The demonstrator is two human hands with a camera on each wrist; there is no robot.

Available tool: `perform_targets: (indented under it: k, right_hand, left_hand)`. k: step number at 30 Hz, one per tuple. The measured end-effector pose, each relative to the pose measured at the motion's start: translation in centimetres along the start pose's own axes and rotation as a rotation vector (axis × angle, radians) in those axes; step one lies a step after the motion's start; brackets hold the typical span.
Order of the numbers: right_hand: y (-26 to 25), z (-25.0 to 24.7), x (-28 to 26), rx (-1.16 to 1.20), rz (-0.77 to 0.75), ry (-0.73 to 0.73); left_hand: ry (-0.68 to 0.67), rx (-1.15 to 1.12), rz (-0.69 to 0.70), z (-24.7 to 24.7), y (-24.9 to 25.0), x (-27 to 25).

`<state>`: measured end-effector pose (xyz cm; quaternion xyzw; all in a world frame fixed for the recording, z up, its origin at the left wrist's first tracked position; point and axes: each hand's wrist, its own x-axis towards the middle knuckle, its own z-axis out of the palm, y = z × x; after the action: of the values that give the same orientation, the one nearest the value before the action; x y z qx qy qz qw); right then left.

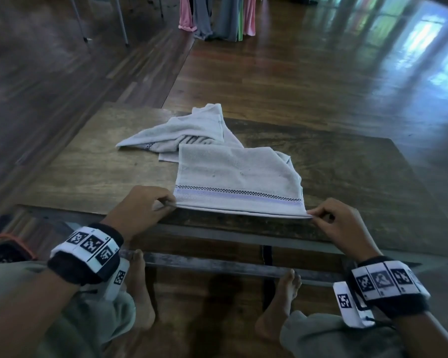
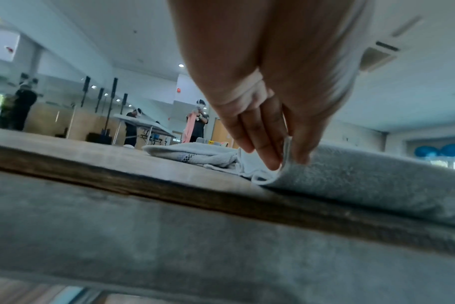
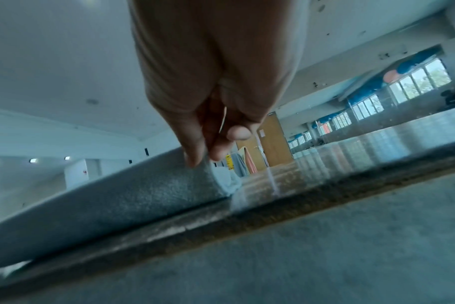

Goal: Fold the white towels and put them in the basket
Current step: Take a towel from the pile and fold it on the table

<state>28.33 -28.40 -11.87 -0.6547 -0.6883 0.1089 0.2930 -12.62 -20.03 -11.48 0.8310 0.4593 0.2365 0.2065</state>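
While a white towel lies folded over on the wooden table, its striped hem runs along the near edge, held at both corners. Behind it, touching its far side, a second towel lies crumpled and unfolded. The table is low, dark and worn, with a metal frame under its near edge, and it stands on a glossy wooden floor that mirrors bright windows. At the far end of that floor hang pink and grey cloths. From the left wrist view the room is large, with a white ceiling; other people stand at a folding table in the distance. The right wrist view shows a wooden door and a row of windows beyond. Nothing lies between the towels and the hands. The left hand pinches the hem's left corner between thumb and fingers, lifting it slightly off the table. The right hand pinches the right corner the same way, thumb against fingertips. Both wrists wear bands with black and white markers, and the person's bare feet rest on the frame's lower bar below.
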Motion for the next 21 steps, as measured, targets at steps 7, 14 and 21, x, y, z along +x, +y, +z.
perform_targets:
  k: [7, 14, 21]
  right_hand:
    - [-2.1, -2.1, 1.1, -0.04, -0.044, 0.104]
    - [-7.2, -9.7, 4.4, -0.046, 0.017, 0.091]
    - [-13.3, -19.6, 7.2, -0.092, -0.084, 0.125]
  left_hand:
    - [0.176, 0.015, -0.001, -2.2, 2.0, 1.4]
    - [0.296, 0.003, 0.064, -9.2, 6.6, 4.1]
    - [0.376, 0.047, 0.133, -17.3, 12.7, 5.6]
